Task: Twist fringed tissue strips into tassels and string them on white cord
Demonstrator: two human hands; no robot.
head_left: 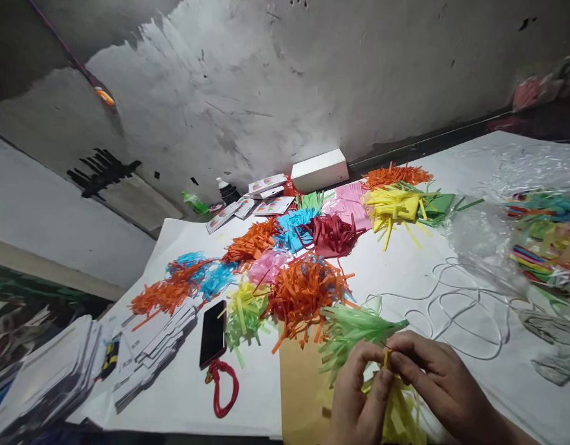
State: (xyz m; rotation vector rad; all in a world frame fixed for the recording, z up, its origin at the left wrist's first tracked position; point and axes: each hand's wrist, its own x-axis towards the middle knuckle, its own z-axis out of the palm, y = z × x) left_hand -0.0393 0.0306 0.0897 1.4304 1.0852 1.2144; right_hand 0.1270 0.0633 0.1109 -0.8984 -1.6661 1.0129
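Note:
Near the front edge of the table, my left hand (362,392) and my right hand (435,377) meet, both with fingers pinched together. Between their fingertips is the twisted top of a yellow paper tassel (400,414), its strips hanging down toward me. A thin dark strand sticks up at the pinch; I cannot tell what it is. Just beyond my hands lies a light green paper tassel (356,327), its twisted end pointing right. Under my left hand is a brown sheet (298,389), partly covered by yellow strips.
An orange tassel pile (307,290) and other coloured fringed paper fill the table's middle. A phone (213,334) with a red strap lies left, beside white packets (157,352). White cord (470,309) loops at right near plastic bags (486,238). A white box (319,170) stands by the wall.

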